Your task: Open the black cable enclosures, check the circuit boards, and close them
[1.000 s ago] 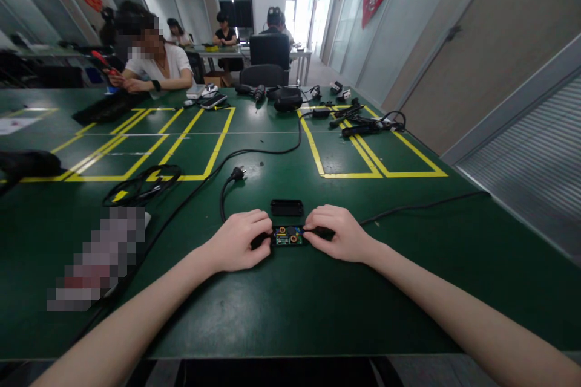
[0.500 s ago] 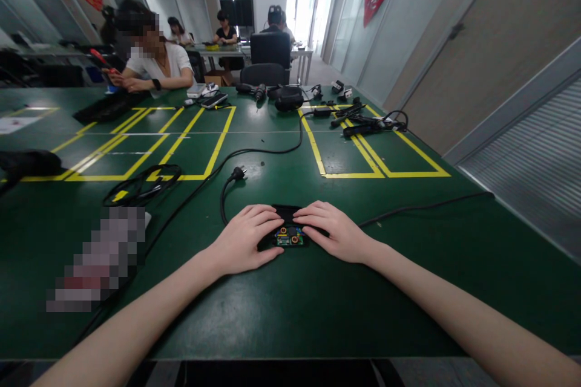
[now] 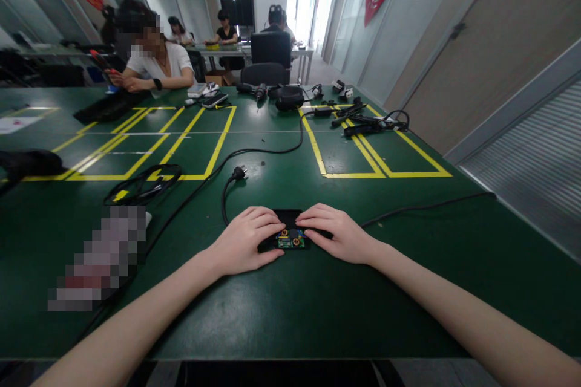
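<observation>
A small black power adapter (image 3: 292,244) lies on the green table in front of me, its case opened so that a circuit board with copper coils shows. Directly behind the board is a black case half (image 3: 287,215), partly covered by my fingers. My left hand (image 3: 249,240) curls around the adapter's left end, thumb at the near edge and fingers over the far side. From the right, my right hand (image 3: 339,233) grips the other end, its fingertips on the case. A cord with a black plug (image 3: 238,173) comes out past my left hand; another cable (image 3: 422,204) runs off to the right.
A coiled black cable (image 3: 143,186) and a blurred-out flat object (image 3: 100,260) lie at left. Farther back are a power drill (image 3: 258,92), a black pouch (image 3: 289,98) and bundled cords (image 3: 367,127). A co-worker (image 3: 158,63) sits across the table at left.
The black case half behind the board lies a little lower and shows more between my fingers. Both hands have stayed almost in place on the adapter.
</observation>
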Motion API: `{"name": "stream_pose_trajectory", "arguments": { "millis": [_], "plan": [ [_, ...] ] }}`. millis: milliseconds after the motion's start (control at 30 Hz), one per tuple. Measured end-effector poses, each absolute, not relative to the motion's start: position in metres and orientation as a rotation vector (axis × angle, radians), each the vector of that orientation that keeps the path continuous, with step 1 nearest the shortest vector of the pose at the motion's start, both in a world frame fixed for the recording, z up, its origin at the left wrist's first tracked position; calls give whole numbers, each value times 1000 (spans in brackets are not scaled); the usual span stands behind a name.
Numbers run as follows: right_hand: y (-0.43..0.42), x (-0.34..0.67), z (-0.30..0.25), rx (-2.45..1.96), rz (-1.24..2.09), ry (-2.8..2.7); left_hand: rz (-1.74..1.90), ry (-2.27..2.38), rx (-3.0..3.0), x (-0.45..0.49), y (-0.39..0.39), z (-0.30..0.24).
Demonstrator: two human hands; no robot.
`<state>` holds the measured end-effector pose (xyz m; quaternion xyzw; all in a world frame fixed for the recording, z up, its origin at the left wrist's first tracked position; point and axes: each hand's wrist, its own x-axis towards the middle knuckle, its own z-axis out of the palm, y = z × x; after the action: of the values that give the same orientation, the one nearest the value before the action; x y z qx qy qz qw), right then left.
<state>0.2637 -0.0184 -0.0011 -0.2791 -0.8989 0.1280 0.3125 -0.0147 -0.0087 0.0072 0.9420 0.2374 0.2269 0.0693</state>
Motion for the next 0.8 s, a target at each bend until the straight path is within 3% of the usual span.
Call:
{"name": "stream_pose_trajectory", "arguments": {
  "millis": [800],
  "plan": [
    [-17, 267, -2, -747, 340, -2367, 637, 716, 2793, -14, -9, 7]
  ]
}}
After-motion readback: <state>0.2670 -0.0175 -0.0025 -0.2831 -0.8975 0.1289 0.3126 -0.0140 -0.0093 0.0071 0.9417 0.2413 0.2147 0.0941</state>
